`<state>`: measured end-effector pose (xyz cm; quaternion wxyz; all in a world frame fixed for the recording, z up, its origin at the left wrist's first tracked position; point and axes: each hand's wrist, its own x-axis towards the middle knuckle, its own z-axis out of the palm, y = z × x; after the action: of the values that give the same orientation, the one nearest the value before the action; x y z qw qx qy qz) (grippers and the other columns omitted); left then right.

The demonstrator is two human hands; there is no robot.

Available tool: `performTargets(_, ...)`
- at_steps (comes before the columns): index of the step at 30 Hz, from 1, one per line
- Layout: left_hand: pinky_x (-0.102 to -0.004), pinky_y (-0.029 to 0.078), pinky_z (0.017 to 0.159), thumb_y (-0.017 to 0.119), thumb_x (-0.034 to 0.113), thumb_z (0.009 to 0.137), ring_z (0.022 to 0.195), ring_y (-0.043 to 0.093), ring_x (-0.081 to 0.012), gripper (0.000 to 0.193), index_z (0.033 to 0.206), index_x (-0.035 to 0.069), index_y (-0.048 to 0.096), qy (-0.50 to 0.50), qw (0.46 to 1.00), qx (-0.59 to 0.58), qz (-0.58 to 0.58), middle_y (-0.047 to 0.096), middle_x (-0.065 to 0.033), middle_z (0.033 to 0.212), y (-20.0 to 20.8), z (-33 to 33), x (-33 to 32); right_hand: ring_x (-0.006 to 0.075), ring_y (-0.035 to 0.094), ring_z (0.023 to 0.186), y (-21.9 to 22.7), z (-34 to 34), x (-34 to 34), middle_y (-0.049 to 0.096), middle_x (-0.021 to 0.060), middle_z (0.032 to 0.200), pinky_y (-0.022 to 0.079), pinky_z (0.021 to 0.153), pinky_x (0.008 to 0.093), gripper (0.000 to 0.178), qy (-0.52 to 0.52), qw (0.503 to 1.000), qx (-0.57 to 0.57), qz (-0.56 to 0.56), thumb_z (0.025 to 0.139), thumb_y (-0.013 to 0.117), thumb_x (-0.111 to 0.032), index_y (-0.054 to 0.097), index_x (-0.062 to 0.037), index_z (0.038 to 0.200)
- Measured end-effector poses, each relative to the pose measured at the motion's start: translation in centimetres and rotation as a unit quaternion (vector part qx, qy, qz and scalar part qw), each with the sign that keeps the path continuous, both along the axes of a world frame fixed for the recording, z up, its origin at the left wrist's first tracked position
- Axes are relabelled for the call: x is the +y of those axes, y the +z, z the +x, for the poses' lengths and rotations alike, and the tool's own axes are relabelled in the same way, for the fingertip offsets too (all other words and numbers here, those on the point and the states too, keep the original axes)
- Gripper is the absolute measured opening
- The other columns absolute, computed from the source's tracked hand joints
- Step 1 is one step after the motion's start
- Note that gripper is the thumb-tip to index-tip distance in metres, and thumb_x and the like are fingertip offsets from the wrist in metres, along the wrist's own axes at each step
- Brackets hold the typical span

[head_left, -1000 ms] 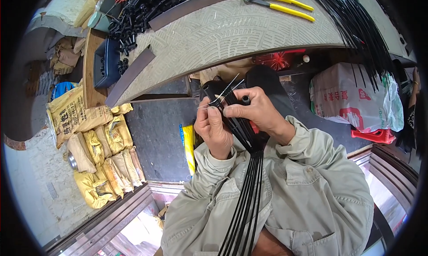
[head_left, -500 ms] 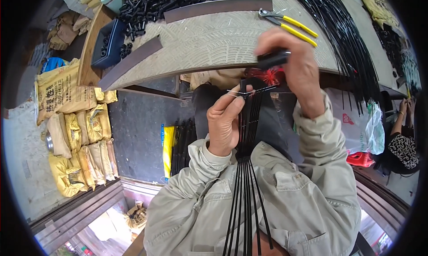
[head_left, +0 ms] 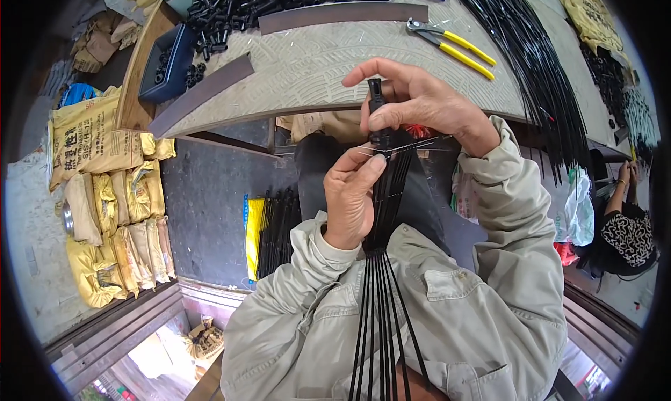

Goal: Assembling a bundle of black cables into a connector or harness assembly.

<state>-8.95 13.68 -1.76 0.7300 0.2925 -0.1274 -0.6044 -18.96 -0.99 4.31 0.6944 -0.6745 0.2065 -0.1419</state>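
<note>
My left hand (head_left: 351,188) pinches the upper end of what looks like an umbrella frame (head_left: 391,184), a bundle of thin black ribs running down over my lap and chest. A thin pale wire (head_left: 365,149) pokes out sideways at its fingertips, and a few dark ribs stick out to the right. Directly above, my right hand (head_left: 426,104) is closed around a short black plastic sleeve (head_left: 376,102) with a notched top, its index finger stretched out. The sleeve stands upright over the frame's end; whether it is seated there I cannot tell.
Yellow-handled pliers (head_left: 454,48) lie on the worktable (head_left: 314,69) beside a heap of long black rods (head_left: 524,59). Black plastic fittings (head_left: 244,10) are piled at the back, near a blue bin (head_left: 166,66). Sacks (head_left: 126,205) line the left; another person (head_left: 625,226) sits far right.
My right hand has come left and down from beside the pliers, bringing the black sleeve over the frame's end. My left hand keeps its pinch almost in place.
</note>
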Motion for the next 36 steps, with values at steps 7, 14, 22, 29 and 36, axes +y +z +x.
performTargets(7,-0.0229,0.048,0.079,0.059,-0.001,0.082,0.083,0.060,-0.0115,0.022,0.103,-0.003,0.056,0.012,1.000,-0.011,0.012,0.063,-0.0087,0.092,0.3,0.0,-0.1,0.0061,0.054,0.075,-0.2,-0.1,-0.2,0.059,0.0022,0.086,0.043,0.066,0.0185,0.046,0.005,1.000,-0.006,-0.001,0.076,0.068,-0.010,0.048,-0.0044,0.118)
performTargets(14,-0.0237,0.047,0.080,0.058,-0.001,0.082,0.085,0.060,-0.0122,0.024,0.106,-0.004,0.056,0.007,1.000,-0.009,0.024,0.063,-0.0098,0.095,0.1,0.0,0.0,0.0066,0.054,0.079,-0.9,-0.3,-0.5,0.059,0.0013,0.087,0.045,0.071,0.0199,0.048,0.007,0.999,-0.036,-0.041,0.076,0.069,-0.011,0.049,-0.0047,0.118)
performTargets(22,-0.0240,0.047,0.081,0.057,-0.001,0.083,0.086,0.059,-0.0121,0.025,0.108,-0.003,0.055,0.003,1.000,0.001,0.019,0.062,-0.0096,0.097,0.2,-0.1,0.0,0.0034,0.042,0.062,-0.2,0.2,0.0,0.049,-0.0043,0.069,0.033,0.052,0.0201,0.042,-0.031,0.976,0.041,-0.213,0.074,0.073,-0.019,0.053,-0.0049,0.109)
performTargets(29,-0.0250,0.046,0.084,0.057,0.000,0.083,0.091,0.058,-0.0120,0.028,0.111,-0.002,0.054,0.026,0.999,-0.002,0.027,0.060,-0.0090,0.102,-0.5,0.0,-0.3,0.0092,0.040,0.054,-0.4,1.0,0.9,0.046,0.0011,0.059,0.034,0.049,0.0257,0.039,-0.113,0.939,0.036,-0.322,0.072,0.073,-0.019,0.052,-0.0017,0.100)
performTargets(36,-0.0250,0.046,0.084,0.057,0.000,0.084,0.092,0.057,-0.0119,0.029,0.113,-0.002,0.053,0.021,0.999,0.009,0.029,0.059,-0.0076,0.103,-1.3,0.5,-0.5,0.0155,0.041,0.051,-0.3,1.4,1.6,0.045,0.0075,0.057,0.036,0.048,0.0302,0.041,-0.138,0.912,0.030,-0.384,0.070,0.074,-0.021,0.052,-0.0015,0.098)
